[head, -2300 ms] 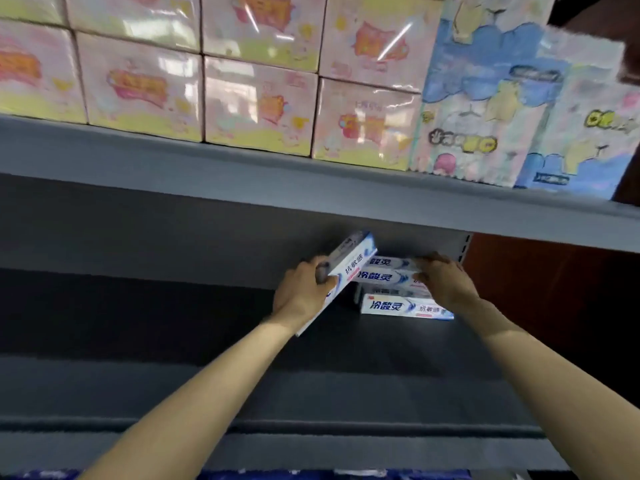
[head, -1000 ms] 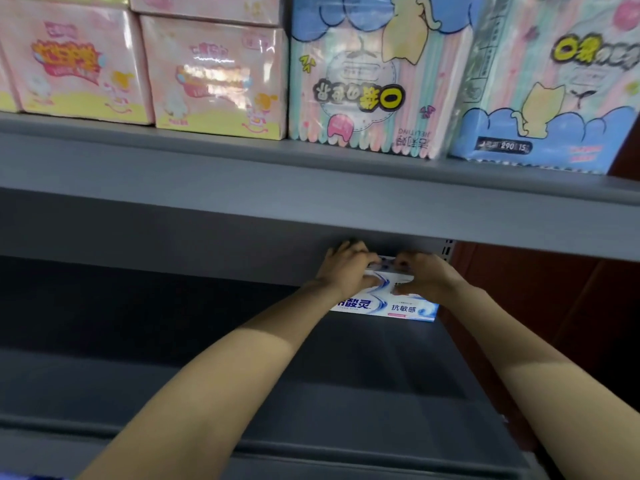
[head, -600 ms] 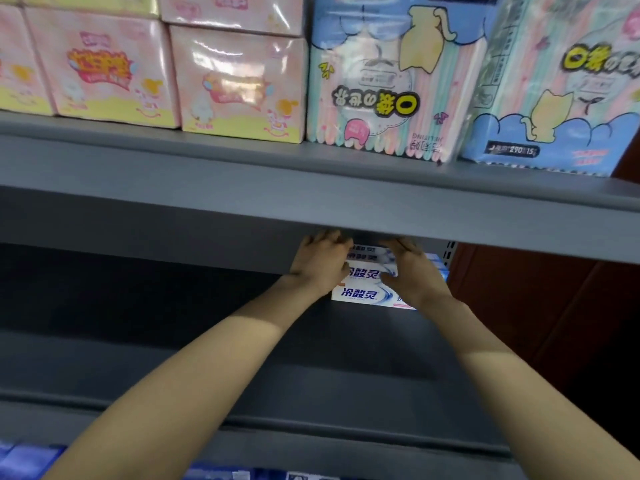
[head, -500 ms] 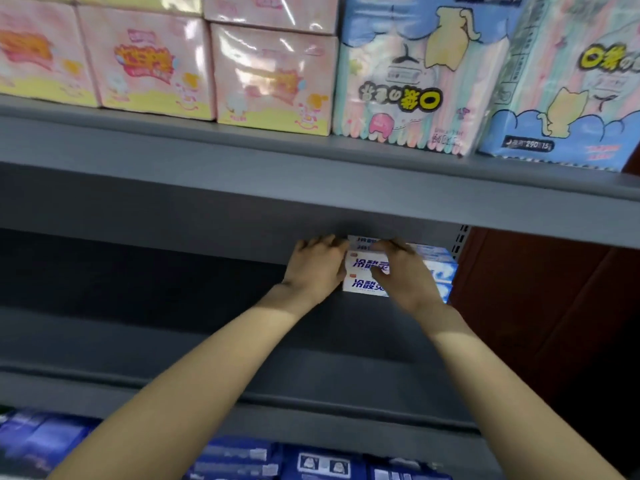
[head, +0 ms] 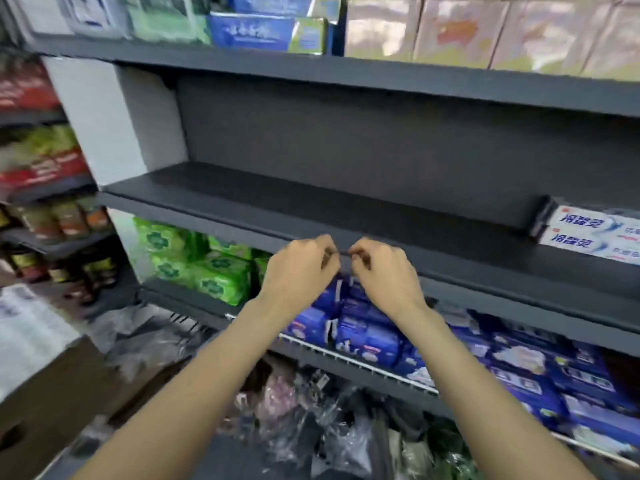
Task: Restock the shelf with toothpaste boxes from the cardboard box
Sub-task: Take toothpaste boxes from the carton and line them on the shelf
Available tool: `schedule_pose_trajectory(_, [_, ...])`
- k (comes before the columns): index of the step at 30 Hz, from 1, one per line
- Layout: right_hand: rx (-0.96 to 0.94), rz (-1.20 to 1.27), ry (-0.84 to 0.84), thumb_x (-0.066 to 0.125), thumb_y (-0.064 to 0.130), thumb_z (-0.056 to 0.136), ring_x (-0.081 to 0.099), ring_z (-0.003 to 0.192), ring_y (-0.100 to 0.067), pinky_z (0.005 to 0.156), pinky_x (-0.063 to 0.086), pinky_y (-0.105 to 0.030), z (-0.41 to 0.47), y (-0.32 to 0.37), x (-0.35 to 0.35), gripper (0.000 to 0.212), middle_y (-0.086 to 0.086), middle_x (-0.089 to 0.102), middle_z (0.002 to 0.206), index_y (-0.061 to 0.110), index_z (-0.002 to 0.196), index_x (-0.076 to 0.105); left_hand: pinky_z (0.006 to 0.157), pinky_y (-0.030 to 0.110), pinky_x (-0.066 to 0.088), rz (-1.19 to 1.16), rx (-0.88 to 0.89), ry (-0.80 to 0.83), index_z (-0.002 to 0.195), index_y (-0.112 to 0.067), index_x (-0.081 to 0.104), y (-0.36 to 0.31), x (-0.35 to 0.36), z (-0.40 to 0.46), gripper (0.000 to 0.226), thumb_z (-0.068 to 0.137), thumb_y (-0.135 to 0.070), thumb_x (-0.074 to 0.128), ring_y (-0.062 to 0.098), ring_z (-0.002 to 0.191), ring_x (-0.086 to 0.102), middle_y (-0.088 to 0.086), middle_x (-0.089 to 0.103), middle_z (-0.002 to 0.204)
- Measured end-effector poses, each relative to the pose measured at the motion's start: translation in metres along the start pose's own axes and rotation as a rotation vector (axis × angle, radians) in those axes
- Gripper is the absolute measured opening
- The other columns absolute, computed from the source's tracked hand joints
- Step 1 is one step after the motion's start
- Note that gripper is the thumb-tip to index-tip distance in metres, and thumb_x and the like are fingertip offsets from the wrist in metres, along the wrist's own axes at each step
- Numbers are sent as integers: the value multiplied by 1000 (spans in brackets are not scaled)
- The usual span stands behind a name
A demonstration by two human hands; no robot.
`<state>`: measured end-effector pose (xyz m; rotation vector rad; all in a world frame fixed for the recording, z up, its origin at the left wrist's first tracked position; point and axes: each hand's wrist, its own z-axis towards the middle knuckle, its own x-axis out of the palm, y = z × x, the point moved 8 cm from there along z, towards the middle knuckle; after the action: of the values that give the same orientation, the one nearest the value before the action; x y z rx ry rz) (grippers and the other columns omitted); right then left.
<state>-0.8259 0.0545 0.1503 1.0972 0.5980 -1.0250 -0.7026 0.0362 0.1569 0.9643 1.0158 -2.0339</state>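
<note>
Both hands hover side by side just in front of the dark grey metal shelf (head: pixel 311 202), at its front edge. The left hand (head: pixel 298 271) and the right hand (head: pixel 384 275) have their fingers curled inward, fingertips nearly meeting, and neither grips anything. The white and blue toothpaste boxes (head: pixel 595 237) lie stacked flat at the far right end of that shelf, well apart from the hands. Below the shelf sit green plastic packs (head: pixel 207 268) and blue plastic packs (head: pixel 367 334). A brown cardboard box (head: pixel 52 393) stands low and left of the shelf.
</note>
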Motion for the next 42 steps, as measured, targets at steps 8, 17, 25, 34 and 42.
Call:
schedule_pose_trajectory(8, [-69,68,242,48,22,92,60,103,-32,72,45,-35,-33,216,165,24,-11,67,110,21,110,64,63,31,41,-38,-346,-5,96,-16,64,234,-102,-122,18,93,-29,51,26,87,63,2,68,85])
schedule_pose_trajectory(17, [-275,165,510,48,17,92,56,107,-27,76,44,-32,-32,399,357,31,-7,57,118,12,121,57,68,36,50,151,-616,121,100,-10,59,482,-145,-189,22,95,-26,45,28,87,60,9,67,101])
schedule_pose_trajectory(25, [-287,158,743,50,17,92,39,130,-27,105,37,-39,-18,505,483,46,-11,43,139,11,137,42,91,43,41,406,-649,371,127,-8,44,646,-172,-210,34,94,-16,45,31,120,44,13,46,128])
schedule_pose_trajectory(34, [-171,33,879,42,34,99,23,142,-25,114,21,-33,-4,566,577,62,-7,20,157,13,150,16,117,45,12,447,-372,805,151,-27,-1,781,-177,-234,73,95,-51,39,21,147,8,1,-5,160])
schedule_pose_trajectory(42, [53,-138,731,55,52,87,43,116,-33,91,40,-38,8,582,603,55,-19,48,121,8,119,53,99,43,37,333,-61,669,135,-32,46,793,-190,-238,47,93,-52,43,30,123,44,9,11,154])
